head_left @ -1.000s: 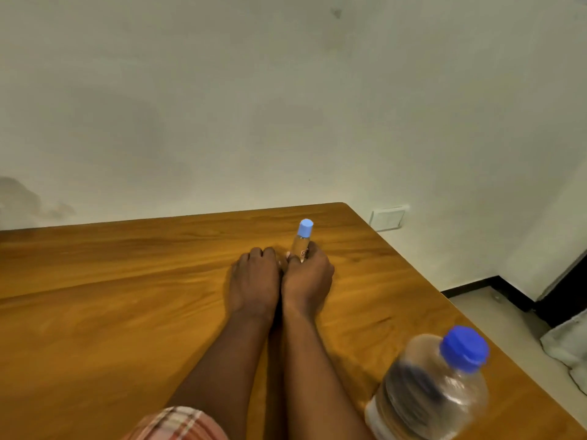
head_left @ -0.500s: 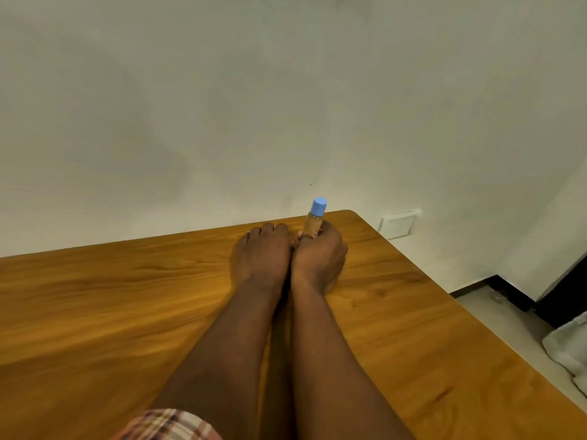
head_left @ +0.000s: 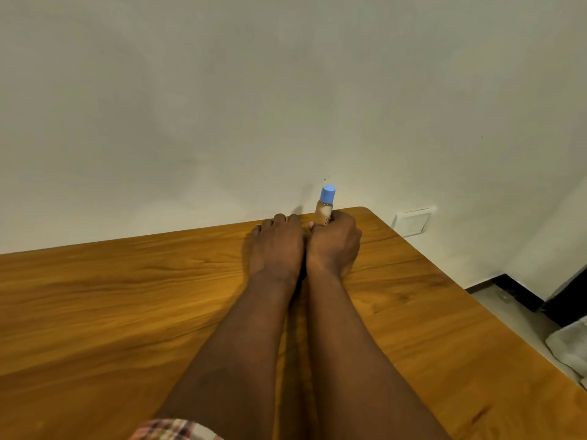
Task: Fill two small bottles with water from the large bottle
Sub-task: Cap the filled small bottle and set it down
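Small bottle [head_left: 324, 211] stands upright at the far edge of the table [head_left: 127, 296], right up vs. the wall [head_left: 222, 106], blue cap [head_left: 328, 193] on. Right hand [head_left: 333, 242] is wrapped round its lower body, fingers curled and clamped, so only neck and cap poke out on top. That low hold probably keeps the cap free for unscrewing.

Left hand [head_left: 276, 246] sits pressed alongside, knuckles to the camera, fingertips bent over the far side. Can't tell if it's gripping anything, as whatever's under it is hidden. Could be the 2nd small one, but no proof.

Both forearms run parallel down the middle of the tabletop, wrists low, which looks like a steadying posture, IMO. Checked sleeve [head_left: 174, 433] shows at the bottom, and a switch plate [head_left: 413, 221] on the wall to the right.

Large bottle isn't in shot, so no pouring yet. Task looks early, and I'd guess the cap has to come off first.
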A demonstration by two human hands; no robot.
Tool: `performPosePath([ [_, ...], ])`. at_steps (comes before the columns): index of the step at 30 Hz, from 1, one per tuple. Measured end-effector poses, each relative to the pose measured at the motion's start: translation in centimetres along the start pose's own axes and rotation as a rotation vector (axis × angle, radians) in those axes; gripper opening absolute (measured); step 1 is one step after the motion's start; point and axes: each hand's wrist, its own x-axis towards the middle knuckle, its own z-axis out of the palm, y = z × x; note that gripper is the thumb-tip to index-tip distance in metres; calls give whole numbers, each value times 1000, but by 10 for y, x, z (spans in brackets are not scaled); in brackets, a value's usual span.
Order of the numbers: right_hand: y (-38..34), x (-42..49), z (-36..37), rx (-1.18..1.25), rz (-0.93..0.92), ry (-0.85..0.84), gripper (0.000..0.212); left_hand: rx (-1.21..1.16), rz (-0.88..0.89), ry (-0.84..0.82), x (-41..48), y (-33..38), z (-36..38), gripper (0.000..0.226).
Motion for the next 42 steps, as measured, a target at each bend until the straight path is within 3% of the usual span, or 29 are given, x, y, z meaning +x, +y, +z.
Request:
performPosePath([
  [8, 1, -5, -7, -44, 26, -13, 33, 77, 22, 24, -5, 4, -6, 29],
  [16, 2, -38, -32, -124, 38, -11, 16, 52, -52, -13, -37, 9, -19, 25],
  [22, 2, -79, -68, -91, 38, -60, 8, -24, -115, -51, -87, 18, -43, 23],
  [27, 1, -119, -113, -32, 42, -138, 27, -81, -174, -56, -137, 25, -65, 26],
  [32, 11, -157, -149, 19, 22, -210, 37, -150, -195, -9, -193, 36, -86, 31],
  [42, 27, -232, -229, 97, -77, -370, 36, -273, -222, 118, -305, 50, -129, 28],
])
